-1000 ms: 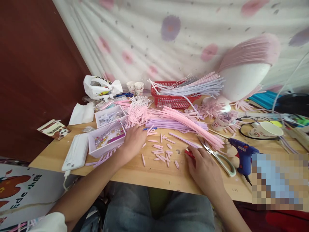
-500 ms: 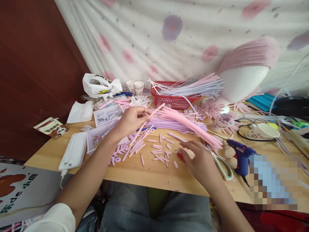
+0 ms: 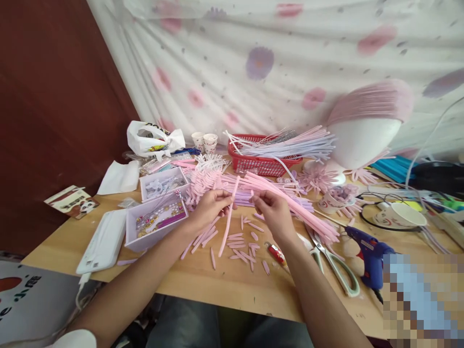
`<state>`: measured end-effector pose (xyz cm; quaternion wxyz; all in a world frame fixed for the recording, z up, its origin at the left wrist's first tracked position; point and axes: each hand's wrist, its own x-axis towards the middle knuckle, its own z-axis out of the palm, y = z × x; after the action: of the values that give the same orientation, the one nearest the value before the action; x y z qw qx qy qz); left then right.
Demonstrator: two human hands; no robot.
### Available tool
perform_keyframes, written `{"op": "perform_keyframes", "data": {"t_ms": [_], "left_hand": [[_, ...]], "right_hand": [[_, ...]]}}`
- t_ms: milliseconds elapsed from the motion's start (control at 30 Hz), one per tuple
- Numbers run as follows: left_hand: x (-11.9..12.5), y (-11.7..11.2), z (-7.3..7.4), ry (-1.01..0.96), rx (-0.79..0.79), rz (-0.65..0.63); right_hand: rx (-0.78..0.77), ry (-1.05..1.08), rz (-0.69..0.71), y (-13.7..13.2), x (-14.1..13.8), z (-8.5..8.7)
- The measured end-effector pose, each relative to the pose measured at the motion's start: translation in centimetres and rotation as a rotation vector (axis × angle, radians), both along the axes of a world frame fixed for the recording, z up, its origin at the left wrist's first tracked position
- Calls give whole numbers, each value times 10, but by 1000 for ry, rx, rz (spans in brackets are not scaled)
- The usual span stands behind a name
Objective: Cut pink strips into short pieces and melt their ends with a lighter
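Note:
My left hand (image 3: 217, 205) pinches a pink pipe cleaner (image 3: 227, 224) near its upper part; the stem hangs down at a slant over the table. Close by on the right, my right hand (image 3: 270, 208) has its thumb and fingers pressed together. A tiny pinkish tip shows at these fingers, too small to name. Short pink cut pieces (image 3: 237, 244) lie scattered below the hands. Behind them rest a thick bundle of long pink pipe cleaners (image 3: 290, 203) and purple ones (image 3: 242, 197). A red lighter (image 3: 277, 253) lies below my right wrist.
Scissors (image 3: 335, 266) and a blue glue gun (image 3: 371, 251) lie at the right. Two white trays with beads (image 3: 136, 241) and a white power bank (image 3: 103, 241) stand left. Behind are a red basket (image 3: 253, 164) and a white foam head (image 3: 357, 140).
My right hand has risen from beside the lighter towards my left hand, its fingers now pinched. The pink pipe cleaner in my left hand has swung closer to upright. The view has shifted slightly.

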<state>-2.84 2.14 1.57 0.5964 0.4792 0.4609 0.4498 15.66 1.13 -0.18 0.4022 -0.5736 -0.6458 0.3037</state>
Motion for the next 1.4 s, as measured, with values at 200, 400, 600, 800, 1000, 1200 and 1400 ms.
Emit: {"op": "perform_keyframes", "data": {"t_ms": [200,400,600,800,1000,1200,1400], "left_hand": [[18,-14,-12,-35,-64,-107],[18,-15,-18,-3,-16,-143],[17,-14,-18,15,27,-134],[18,-14,-12,13,-3,-92],[16,-13,-14,42,87,-126],[17,-11,-14,85,144,-110],[18,-12,-17,85,118,-94]], "right_hand": [[-163,833,-40,-2,0,5],[-250,886,-76,-6,-8,7],[-279,870,-64,-7,-6,12],[-239,868,-40,-8,-7,8],[-249,871,-41,-8,-10,9],[-263,889,-37,-8,-10,9],[-268,875,-31,-10,-12,12]]}}
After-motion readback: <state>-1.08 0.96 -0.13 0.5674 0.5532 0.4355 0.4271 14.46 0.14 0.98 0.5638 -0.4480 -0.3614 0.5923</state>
